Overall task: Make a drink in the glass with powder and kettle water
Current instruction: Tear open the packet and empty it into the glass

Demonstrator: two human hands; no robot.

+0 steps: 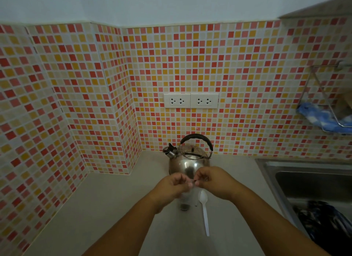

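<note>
Both hands meet above the glass: the left hand (174, 183) and right hand (211, 180) have their fingertips pinched together on something small and thin between them, most likely a powder sachet, though it is too small and blurred to name with certainty. The glass (184, 200) stands directly beneath the pinch, clear and tall, with a dark patch at its bottom, partly hidden by the left hand. Just beside it on the right lies a white plastic spoon (204, 212), bowl toward the wall, its slim handle running back toward the counter's front edge. Behind the hands sits the kettle (187, 160), rounded polished steel with a black arched handle and a capped spout, close to the tiled back wall. The counter (106, 208) is pale, smooth and matt; a steel sink (304, 181) is sunk in at its right edge. The risk, I judge, is in the tearing: a sudden give could scatter powder over the counter instead of into the glass, or a jerking wrist could knock the light glass over.
</note>
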